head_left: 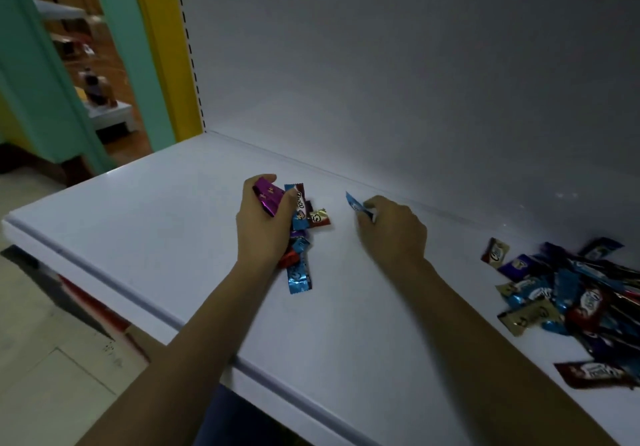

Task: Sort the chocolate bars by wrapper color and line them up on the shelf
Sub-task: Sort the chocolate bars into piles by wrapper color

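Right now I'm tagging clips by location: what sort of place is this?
Probably a shop: a white display shelf with a slotted upright at its back, and a heap of wrapped chocolate bars lying on it.

Much of the small cluster of bars (300, 276) lies hidden under the left hand (266, 227); count unreadable. Its thumb and fingers cover parts of the purple bar (268, 198). The right hand (394, 231) hides the lower end of the blue bar (354, 202) it pinches. The mixed pile (568, 293) runs off the right edge. Wrapper print mostly blurred.
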